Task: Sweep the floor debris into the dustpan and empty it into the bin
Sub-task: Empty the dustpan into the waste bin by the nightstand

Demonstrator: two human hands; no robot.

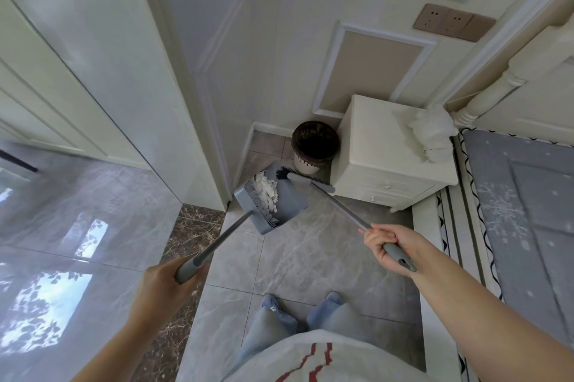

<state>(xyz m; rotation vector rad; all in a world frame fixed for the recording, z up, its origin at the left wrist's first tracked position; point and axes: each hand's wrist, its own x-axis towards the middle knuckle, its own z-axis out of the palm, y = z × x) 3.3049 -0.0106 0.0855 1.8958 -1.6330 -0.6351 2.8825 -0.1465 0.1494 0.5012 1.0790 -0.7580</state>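
Note:
A grey long-handled dustpan (287, 206) sits in the middle of the view, tilted, with a heap of white paper scraps (266, 192) inside it. My left hand (167, 282) grips the end of its handle. My right hand (388, 245) grips the grey handle of a broom (338, 204), whose head lies across the far edge of the dustpan, its dark bristles at the pan's mouth. Just beyond the pan stands a round bin (315, 145) with a dark woven rim and white base; its inside looks dark.
A white bedside cabinet (388, 161) stands right of the bin, with white tissue (431, 136) on top. A bed with a grey cover (521, 210) runs along the right. A white door frame (198, 139) stands left of the pan. My feet (301, 304) rest on grey floor tiles.

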